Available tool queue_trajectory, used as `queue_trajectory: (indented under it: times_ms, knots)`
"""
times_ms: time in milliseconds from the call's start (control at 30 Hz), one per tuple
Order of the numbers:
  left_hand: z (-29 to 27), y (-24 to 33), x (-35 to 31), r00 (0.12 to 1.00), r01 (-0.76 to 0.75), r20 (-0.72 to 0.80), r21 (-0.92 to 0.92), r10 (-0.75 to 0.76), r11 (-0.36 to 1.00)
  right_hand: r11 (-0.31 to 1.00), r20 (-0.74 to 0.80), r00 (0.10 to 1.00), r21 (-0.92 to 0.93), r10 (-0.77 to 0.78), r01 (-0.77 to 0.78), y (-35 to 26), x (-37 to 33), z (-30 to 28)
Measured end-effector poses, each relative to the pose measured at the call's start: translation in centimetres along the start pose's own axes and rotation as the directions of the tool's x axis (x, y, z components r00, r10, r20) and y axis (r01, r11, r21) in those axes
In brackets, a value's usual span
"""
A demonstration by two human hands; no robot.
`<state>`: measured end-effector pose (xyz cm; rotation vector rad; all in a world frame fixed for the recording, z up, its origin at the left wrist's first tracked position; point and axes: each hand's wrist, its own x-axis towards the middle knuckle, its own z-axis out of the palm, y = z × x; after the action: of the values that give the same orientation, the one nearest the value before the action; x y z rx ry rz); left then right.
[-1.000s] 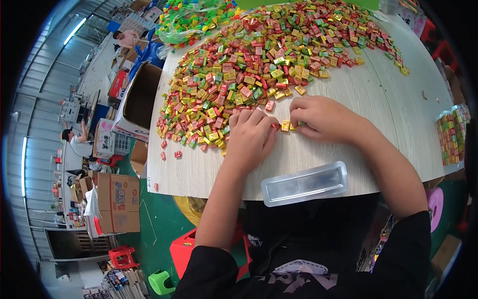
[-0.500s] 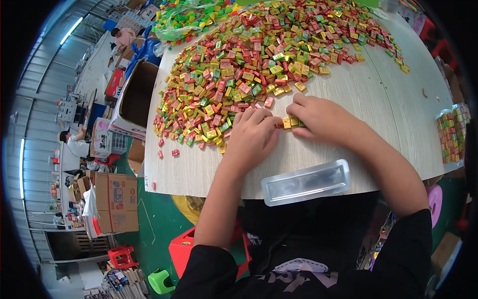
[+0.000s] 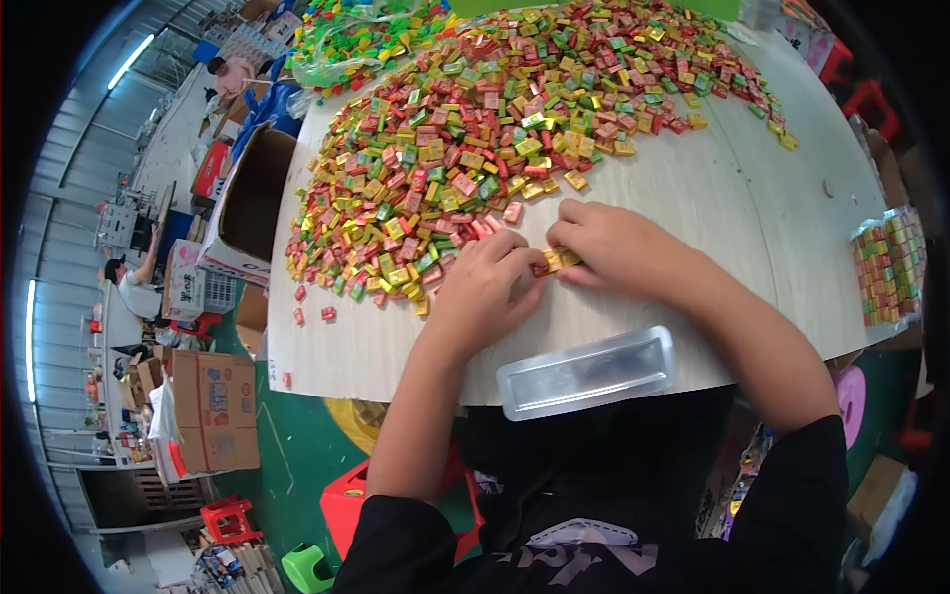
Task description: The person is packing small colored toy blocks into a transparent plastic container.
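Observation:
A short row of small foil-wrapped candies (image 3: 560, 258), yellow ones showing, is pinched between my two hands just above the table. My left hand (image 3: 487, 289) has its fingers closed at the row's left end, where a reddish piece shows. The fingers of my right hand (image 3: 616, 249) are bent round the right end and partly hide it. Right beyond them spreads a big heap of the same candies (image 3: 426, 178) in red, yellow, green and pink. A clear plastic tray (image 3: 586, 374), long and narrow, lies near the table's front edge with no candies in it.
Packed blocks of candies (image 3: 889, 265) stand at the table's right edge. A clear bag of green, yellow and red pieces (image 3: 361, 45) lies at the far left. An open cardboard box (image 3: 259, 193) adjoins the left edge; a red stool (image 3: 346, 500) is below. Two people are farther left.
The whole view has shifted slightly. Both hands still pinch the candy row, which sits a little nearer to me, and my right fingers have shifted along it.

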<state>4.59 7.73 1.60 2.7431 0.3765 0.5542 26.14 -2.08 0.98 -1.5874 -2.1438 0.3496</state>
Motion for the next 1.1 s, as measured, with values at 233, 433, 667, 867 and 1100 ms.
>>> queue_trajectory:
  times_ms: [233, 433, 667, 867, 1100]
  knots:
    - [-0.1, 0.0, 0.0, 1.000, 0.006, 0.013, 0.055, -0.007, 0.998, 1.000, -0.043, 0.999, -0.008, -0.025, 0.024, -0.1, 0.0, 0.5]
    - [0.4, -0.1, 0.0, 0.999, 0.030, -0.012, -0.092, -0.031, 0.995, 1.000, -0.043, 0.999, 0.010, -0.028, 0.028, -0.4, 0.1, 0.3]
    - [0.4, -0.3, 0.0, 0.984, -0.040, -0.172, -0.017, 0.037, 0.999, 0.997, -0.157, 0.986, 0.042, -0.050, 0.058, -0.7, 0.6, 0.5]
    - [0.8, -0.1, 0.3, 0.999, -0.018, -0.039, -0.009, 0.018, 1.000, 0.999, -0.088, 0.995, -0.017, -0.039, 0.037, -0.3, 0.4, 0.6]
    - [0.9, 0.2, 0.4, 0.993, -0.059, -0.108, -0.012, 0.057, 0.998, 0.998, -0.090, 0.994, -0.040, -0.061, 0.058, -0.7, 0.1, -0.7]
